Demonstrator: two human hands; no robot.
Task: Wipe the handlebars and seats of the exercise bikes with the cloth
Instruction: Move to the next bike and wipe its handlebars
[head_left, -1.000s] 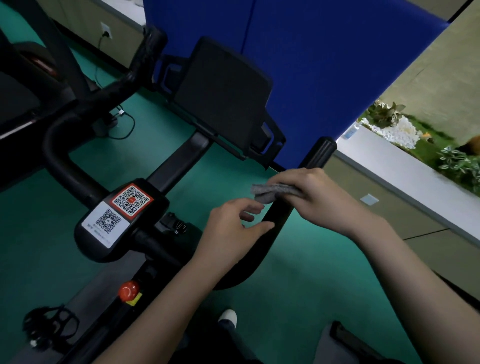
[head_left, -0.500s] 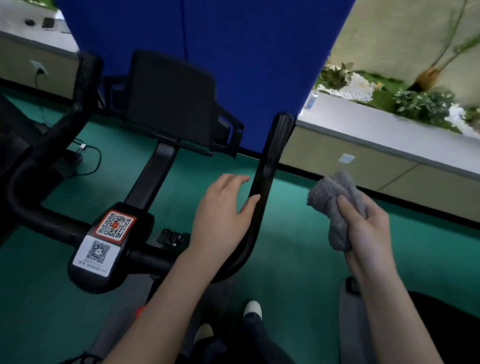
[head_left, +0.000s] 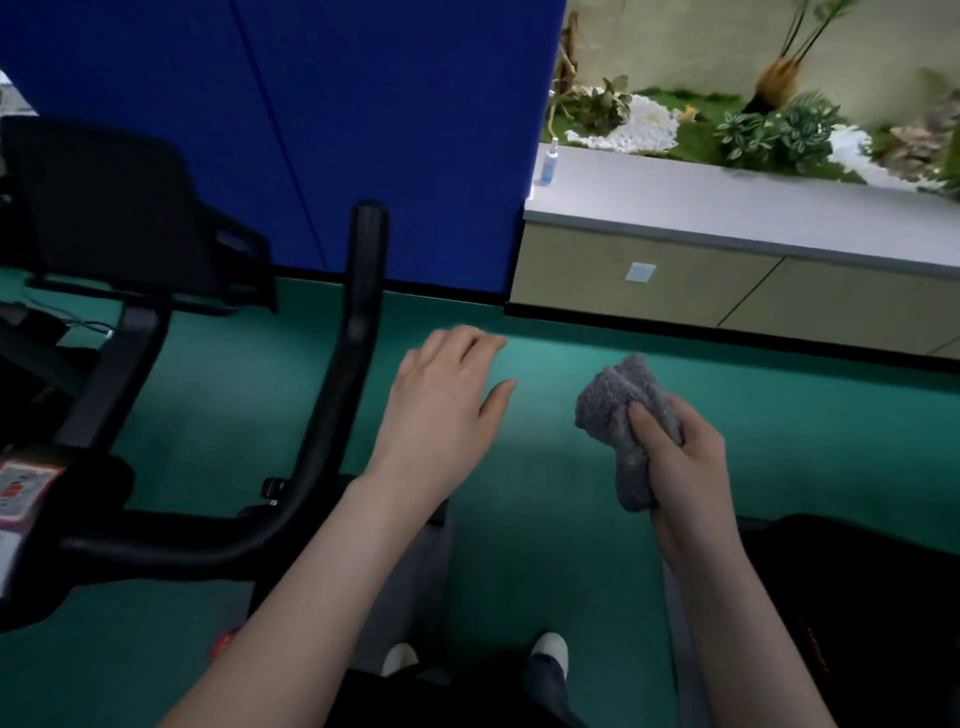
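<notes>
1. Head view, looking down: the right hand (head_left: 680, 467) sits right of centre, its grip curled round a bunched grey cloth (head_left: 621, 410) — thumb pressed across the front, a tail of fabric hanging below the palm.
2. The left hand (head_left: 441, 410) hovers at centre frame, fingers straight and loosely spread, holding nothing.
3. The exercise bike's black handlebar (head_left: 358, 322) stands left of centre. Its near horn runs almost straight up the frame, from a bend at lower left to a rounded tip against the blue partition (head_left: 311, 104); that is its long axis.
4. The relation that matters: the handlebar lies left of the cloth and well apart from it, with the left hand between the two. The empty hand is nearer the bar. The cloth hand would have to cross leftward to reach it, then stroke along that upright axis.
5. A dark shape (head_left: 857, 597) at the lower right edge lies just beside the right forearm — perhaps a seat or another bike, but I cannot tell.
6. Elsewhere: the bike's black console holder (head_left: 119, 208) at upper left, a sticker label (head_left: 21, 488) at the left edge, a small spray bottle (head_left: 549, 166) on the grey desk (head_left: 727, 208) at upper right, and green floor (head_left: 571, 545) below.
</notes>
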